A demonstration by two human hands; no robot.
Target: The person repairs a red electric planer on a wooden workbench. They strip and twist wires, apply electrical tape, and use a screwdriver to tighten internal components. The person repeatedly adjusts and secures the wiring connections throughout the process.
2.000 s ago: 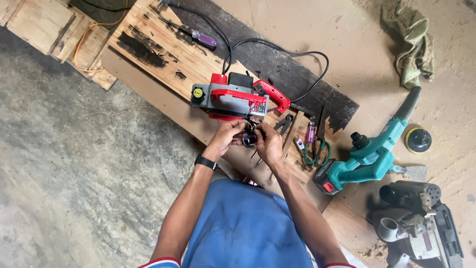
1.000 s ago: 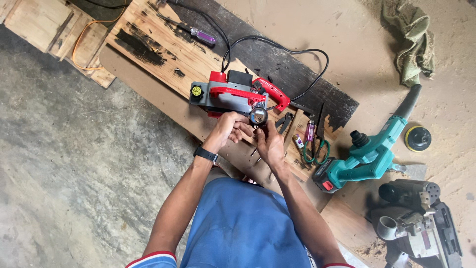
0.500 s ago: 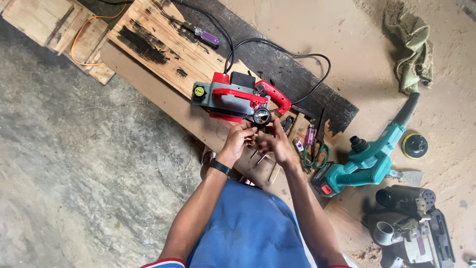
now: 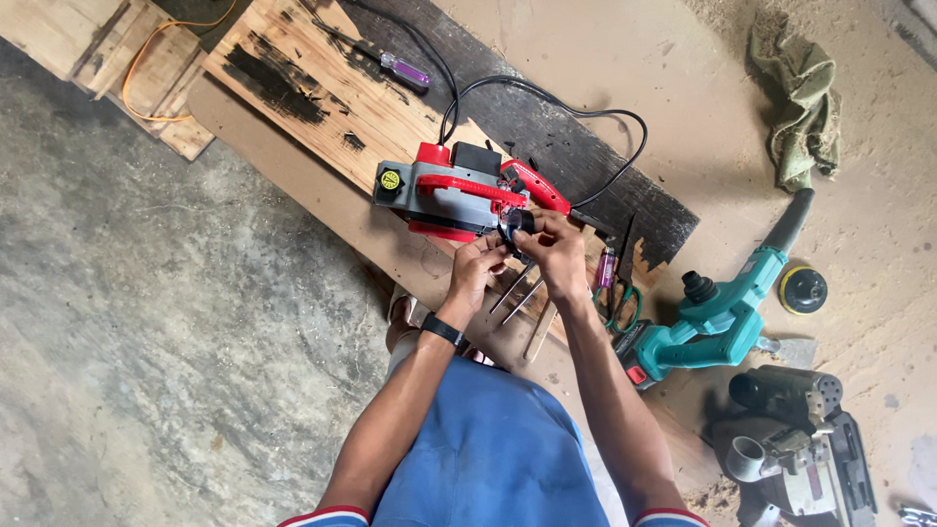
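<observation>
Both hands pinch a small dark part (image 4: pixel 517 224) at the near end of the red-and-grey electric planer (image 4: pixel 459 190) lying on the wooden board (image 4: pixel 322 107): the left hand (image 4: pixel 478 268) should steady it, I judge, while the right hand (image 4: pixel 551 249) turns, planer kept flat, cord (image 4: pixel 586 107) clear.
</observation>
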